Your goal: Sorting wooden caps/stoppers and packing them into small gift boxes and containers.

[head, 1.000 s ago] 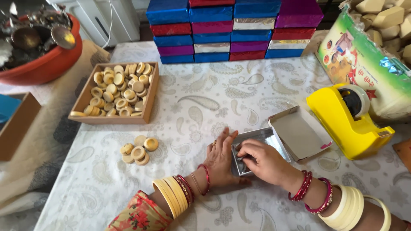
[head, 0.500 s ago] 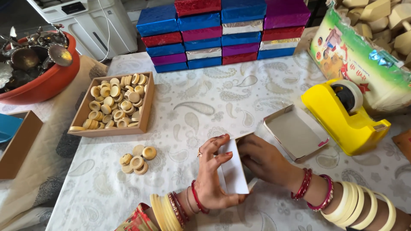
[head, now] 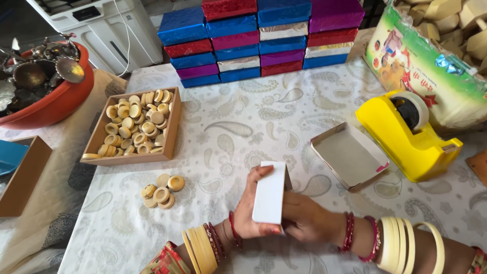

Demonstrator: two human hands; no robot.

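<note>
My left hand (head: 248,213) and my right hand (head: 307,220) together hold a small white cardboard box (head: 269,193) on its edge just above the table, its white underside facing me. The left hand grips its left side, thumb on the front; the right hand holds it from behind on the right. The matching open box half (head: 349,155) lies flat on the patterned tablecloth to the right. A small pile of round cream-coloured discs (head: 161,191) sits to the left of my left hand.
A wooden tray (head: 170,139) filled with the same discs stands at the left. A yellow tape dispenser (head: 406,134) stands at the right, stacked coloured boxes (head: 253,38) at the back, a red bowl of metal items (head: 56,104) at far left, a printed bag (head: 421,66) at far right.
The box was lying flat under both hands beside its other half. It has been lifted, turned up on edge and now shows its white underside.
</note>
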